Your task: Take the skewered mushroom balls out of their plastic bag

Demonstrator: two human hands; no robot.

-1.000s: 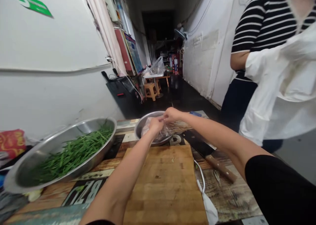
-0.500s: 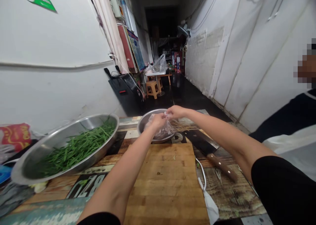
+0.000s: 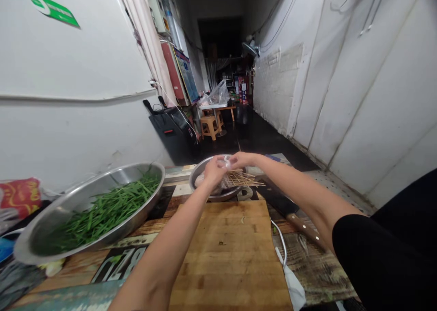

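Over a small metal bowl (image 3: 194,170), both hands meet at the gathered top of a clear plastic bag (image 3: 227,163). The fingers of my left hand (image 3: 215,169) pinch it from the left. From the right, my right hand (image 3: 241,159) closes on the same twisted plastic. Thin wooden skewers (image 3: 246,179) stick out to the right, past the bowl's rim. The bag's lower part lies in the bowl, partly hidden behind my left hand; its contents are hard to make out. In front of the bowl lies a wooden cutting board (image 3: 228,252).
A large metal basin (image 3: 85,252) of cut green stalks (image 3: 112,206) stands on the left. Right of the board lies a cleaver (image 3: 307,229), partly under my right forearm, beside a white strap (image 3: 282,238). A dark-clothed person (image 3: 409,201) is at the right edge.
The plastic between my hands is now gathered into a narrow twist, and the skewers show more plainly. My right forearm sits slightly further left. The person at right is less in view.
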